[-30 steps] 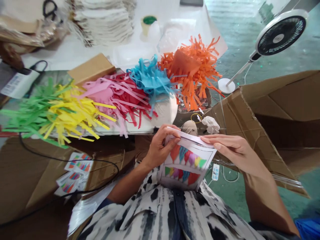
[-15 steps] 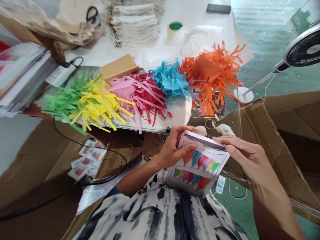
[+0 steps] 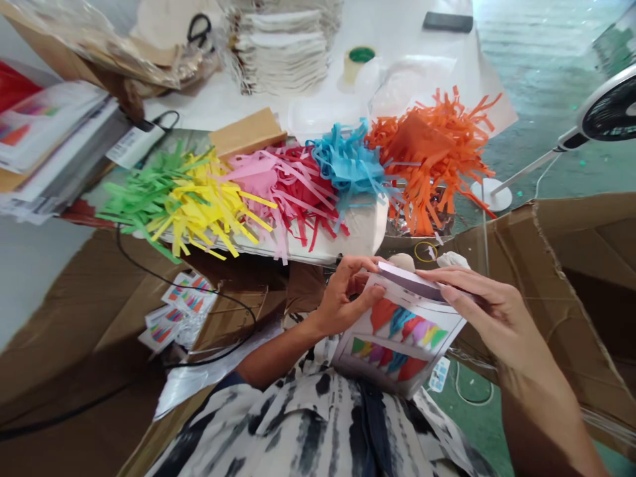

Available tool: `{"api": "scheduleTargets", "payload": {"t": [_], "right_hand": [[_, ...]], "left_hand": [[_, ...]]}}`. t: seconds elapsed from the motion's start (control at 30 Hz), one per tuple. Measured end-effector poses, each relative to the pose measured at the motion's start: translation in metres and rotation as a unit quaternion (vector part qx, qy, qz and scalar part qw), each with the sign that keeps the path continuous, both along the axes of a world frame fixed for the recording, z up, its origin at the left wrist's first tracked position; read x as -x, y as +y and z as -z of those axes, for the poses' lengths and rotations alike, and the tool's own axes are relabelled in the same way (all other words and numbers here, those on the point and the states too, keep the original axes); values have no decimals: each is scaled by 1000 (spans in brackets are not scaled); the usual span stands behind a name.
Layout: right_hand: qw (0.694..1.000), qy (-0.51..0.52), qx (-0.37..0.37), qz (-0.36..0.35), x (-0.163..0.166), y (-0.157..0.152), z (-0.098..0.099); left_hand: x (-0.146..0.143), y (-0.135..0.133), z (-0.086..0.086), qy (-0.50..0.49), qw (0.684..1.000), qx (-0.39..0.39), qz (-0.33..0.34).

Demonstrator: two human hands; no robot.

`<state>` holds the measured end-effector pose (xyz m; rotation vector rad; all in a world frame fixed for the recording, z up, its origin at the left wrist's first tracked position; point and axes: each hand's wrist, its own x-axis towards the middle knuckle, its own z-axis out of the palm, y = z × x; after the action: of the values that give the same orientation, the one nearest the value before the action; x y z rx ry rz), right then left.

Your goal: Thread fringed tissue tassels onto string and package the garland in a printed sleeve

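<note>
Both my hands hold a stack of white printed cards (image 3: 402,338) showing rows of coloured bunting flags, propped against my lap. My left hand (image 3: 345,298) pinches the stack's upper left corner, thumb on the front. My right hand (image 3: 477,308) lies along the top right edge, fingers pressed over it. Just beyond the cards sits a tray (image 3: 358,232) heaped with bunches of shredded paper: green (image 3: 136,199), yellow (image 3: 209,199), pink and red (image 3: 288,185), blue (image 3: 348,162) and orange (image 3: 432,149).
More printed cards (image 3: 176,315) lie in a brown carton at lower left, crossed by a black cable (image 3: 218,298). An open cardboard box (image 3: 561,278) stands at right, a white fan (image 3: 596,122) behind it. Folded cloth stack (image 3: 283,46), tape roll (image 3: 358,61) and scissors (image 3: 199,30) sit at the back.
My view has swung left and forward, so everything has shifted right in the picture. The card stack has tilted slightly, and my fingers have shifted a little along its top edge.
</note>
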<state>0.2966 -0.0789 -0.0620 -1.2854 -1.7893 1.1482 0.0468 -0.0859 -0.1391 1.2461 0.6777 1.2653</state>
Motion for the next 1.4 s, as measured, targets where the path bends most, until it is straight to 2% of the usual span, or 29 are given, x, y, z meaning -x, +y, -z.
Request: {"api": "scheduleTargets", "payload": {"t": [0.17,0.3,0.5,0.6,0.8,1.13,1.4], "right_hand": [[998,2,39,55,10,-1,0],[999,15,39,33,9,0,-3],[998,0,69,11,6,5,-7],[997,-10,79,19,7,5,-7],[996,-47,55,42,9,2,-5],[998,-21,54,30,10,1,-6],[998,13,47,-47,8,8,-11]], "left_hand": [[9,4,-8,36,999,5,-4],[11,6,-11,53,998,0,-38],[7,5,-3,25,998,-5,-49],[10,6,-3,30,997,-44,-55],[23,15,-15,123,979,-157,-53],[25,17,-15,108,988,-105,-25],[23,13,-17,73,992,-84,-49]]}}
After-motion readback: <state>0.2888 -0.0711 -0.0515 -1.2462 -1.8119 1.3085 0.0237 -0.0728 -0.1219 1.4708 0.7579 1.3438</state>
